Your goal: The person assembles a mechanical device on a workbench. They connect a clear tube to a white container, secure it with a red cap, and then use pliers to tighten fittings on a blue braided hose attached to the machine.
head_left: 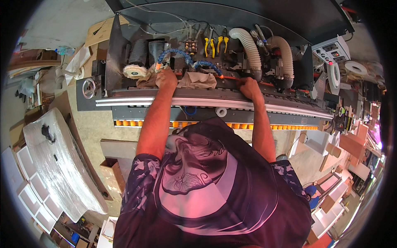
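Both arms reach into the open bay of a dark machine (111, 53). My left hand (166, 79) is by the orange tip of a blue segmented coolant hose (175, 51), beside a crumpled brown cloth or paper (144, 81). Its fingers look curled, and what they hold is hidden. My right hand (249, 88) is bent with curled fingers low in the bay, left of the ribbed hose's foot; nothing in it can be made out. Between the hands lies another crumpled tan piece (197, 80). A white buffing wheel (135, 71) sits left of my left hand.
Yellow-handled pliers (209, 47) and a second pair (223, 44) stand at the back of the bay. Pale ribbed hoses (248, 45) rise on the right. A metal rail (198, 102) crosses the front. A control box (332, 50) is at far right, a wrapped panel (62, 165) at left.
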A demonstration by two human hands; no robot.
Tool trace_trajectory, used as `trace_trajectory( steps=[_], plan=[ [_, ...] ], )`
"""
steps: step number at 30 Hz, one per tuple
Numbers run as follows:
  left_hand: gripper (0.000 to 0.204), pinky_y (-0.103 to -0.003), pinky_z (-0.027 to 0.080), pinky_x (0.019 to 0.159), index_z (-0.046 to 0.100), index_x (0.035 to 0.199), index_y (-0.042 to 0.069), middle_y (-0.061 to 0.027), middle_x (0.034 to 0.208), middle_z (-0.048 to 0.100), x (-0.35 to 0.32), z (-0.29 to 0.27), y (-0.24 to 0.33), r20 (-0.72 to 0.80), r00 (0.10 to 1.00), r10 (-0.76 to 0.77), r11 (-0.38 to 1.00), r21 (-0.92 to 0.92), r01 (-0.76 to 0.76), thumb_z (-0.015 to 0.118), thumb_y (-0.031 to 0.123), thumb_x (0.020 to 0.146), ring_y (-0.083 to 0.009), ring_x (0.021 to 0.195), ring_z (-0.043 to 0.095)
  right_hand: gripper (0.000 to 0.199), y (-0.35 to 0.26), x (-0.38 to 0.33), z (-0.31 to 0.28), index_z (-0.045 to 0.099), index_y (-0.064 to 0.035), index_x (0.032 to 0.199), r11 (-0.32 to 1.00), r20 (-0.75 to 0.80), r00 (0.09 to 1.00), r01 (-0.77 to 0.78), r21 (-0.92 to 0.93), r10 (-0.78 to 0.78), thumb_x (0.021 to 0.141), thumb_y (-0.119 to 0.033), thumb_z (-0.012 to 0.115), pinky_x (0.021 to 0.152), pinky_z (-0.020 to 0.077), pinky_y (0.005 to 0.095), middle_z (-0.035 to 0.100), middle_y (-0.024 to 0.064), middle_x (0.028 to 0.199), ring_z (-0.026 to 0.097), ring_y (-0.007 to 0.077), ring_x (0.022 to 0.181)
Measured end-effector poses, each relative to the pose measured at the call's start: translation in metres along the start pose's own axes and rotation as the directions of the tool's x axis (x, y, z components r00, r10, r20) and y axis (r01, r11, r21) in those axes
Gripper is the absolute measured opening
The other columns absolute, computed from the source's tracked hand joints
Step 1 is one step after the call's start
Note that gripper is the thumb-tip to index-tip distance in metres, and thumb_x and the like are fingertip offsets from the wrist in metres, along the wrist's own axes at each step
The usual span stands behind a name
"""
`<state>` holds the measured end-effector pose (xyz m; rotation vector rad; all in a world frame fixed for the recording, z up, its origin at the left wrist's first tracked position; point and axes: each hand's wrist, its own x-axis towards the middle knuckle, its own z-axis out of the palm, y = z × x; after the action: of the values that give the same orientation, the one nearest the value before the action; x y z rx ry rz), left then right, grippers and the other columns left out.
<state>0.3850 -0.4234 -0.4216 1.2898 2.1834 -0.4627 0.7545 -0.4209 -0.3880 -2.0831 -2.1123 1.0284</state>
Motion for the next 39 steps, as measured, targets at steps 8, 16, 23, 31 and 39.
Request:
trace_trajectory(
  steps=[8, 16, 23, 31, 39],
  plan=[
    [0.041, -0.045, 0.059, 0.098, 0.070, 0.134, 0.002, -0.0209, 0.136, 0.068, 0.019, 0.008, -0.021, 0.069, 0.984, 0.166, 0.977, 0.125, -0.174, 0.067, 0.019, 0.096, -0.0375, 0.125, 0.068, 0.026, -0.022, -0.027, -0.024, 0.081, -0.0051, 0.106, 0.998, -0.115, 0.993, 0.044, 0.043, -0.039, 0.085, -0.007, 0.064, 0.092, 0.0575, 0.0413, 0.079, 0.0178, 0.098, 0.077, 0.0334, 0.101],
    [0.035, -0.049, 0.058, 0.097, 0.077, 0.117, 0.000, -0.0246, 0.124, 0.074, 0.024, 0.011, -0.030, 0.037, 0.967, 0.252, 0.964, 0.081, -0.254, 0.064, 0.022, 0.094, -0.0403, 0.115, 0.072, 0.016, -0.012, -0.064, -0.054, 0.079, -0.0053, 0.102, 0.958, -0.359, 0.929, 0.019, 0.286, 0.089, 0.091, -0.015, 0.073, 0.073, 0.0574, 0.0386, 0.078, 0.0142, 0.083, 0.078, 0.0281, 0.079],
    [0.035, -0.047, 0.058, 0.098, 0.077, 0.118, 0.001, -0.0234, 0.124, 0.074, 0.019, 0.009, -0.026, 0.046, 0.978, 0.202, 0.975, 0.085, -0.205, 0.066, 0.023, 0.094, -0.0377, 0.115, 0.072, 0.028, 0.010, -0.063, -0.046, 0.077, -0.0019, 0.095, 0.965, -0.497, 0.851, -0.046, 0.257, 0.173, 0.097, -0.030, 0.074, 0.067, 0.0548, 0.0393, 0.074, 0.0125, 0.073, 0.075, 0.0287, 0.071],
    [0.050, -0.047, 0.057, 0.100, 0.075, 0.123, -0.001, -0.0235, 0.124, 0.073, 0.023, 0.011, -0.030, 0.024, 0.971, 0.236, 0.969, 0.067, -0.237, 0.073, 0.041, 0.094, -0.0385, 0.118, 0.070, 0.033, 0.018, -0.056, -0.026, 0.076, -0.0066, 0.096, 0.992, -0.584, 0.803, -0.063, 0.109, 0.116, 0.100, -0.038, 0.067, 0.071, 0.0547, 0.0504, 0.073, 0.0184, 0.079, 0.072, 0.0424, 0.080],
    [0.056, -0.048, 0.056, 0.098, 0.074, 0.123, -0.001, -0.0270, 0.122, 0.073, 0.025, 0.008, -0.036, 0.062, 0.962, 0.267, 0.958, 0.088, -0.272, 0.076, 0.046, 0.092, -0.0428, 0.116, 0.070, 0.032, 0.000, -0.060, -0.033, 0.075, -0.0104, 0.101, 0.982, -0.518, 0.834, -0.161, 0.100, 0.190, 0.101, -0.041, 0.064, 0.079, 0.0555, 0.0542, 0.075, 0.0201, 0.088, 0.072, 0.0444, 0.090]
  ],
)
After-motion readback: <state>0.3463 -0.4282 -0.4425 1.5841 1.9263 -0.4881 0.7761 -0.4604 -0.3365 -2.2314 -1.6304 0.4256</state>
